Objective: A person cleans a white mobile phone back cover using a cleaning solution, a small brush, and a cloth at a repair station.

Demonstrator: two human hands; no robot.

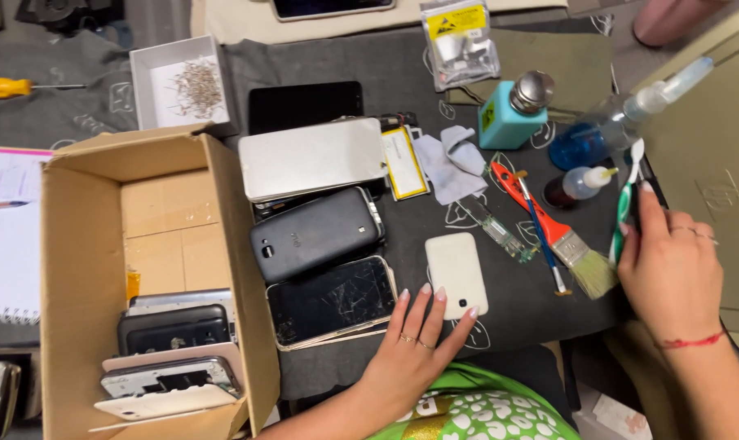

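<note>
Fingers (434, 297) of left hand (414, 346) touch white phone (456, 273); right hand (671, 273) grips toothbrush (626, 204).

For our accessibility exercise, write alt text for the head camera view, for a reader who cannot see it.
A person's left hand rests fingertips on a white phone cover on a dark mat, while the right hand holds a green-and-white toothbrush. Old phones are stacked beside an open cardboard box holding more.

Bare forearms, no sleeves. Couple of thin rings on the left hand (414, 346), another ring on the right hand (671, 273) plus a skinny red string bracelet (691, 341) at that wrist. Green top (475, 407) with white spots just below the left hand.
</note>
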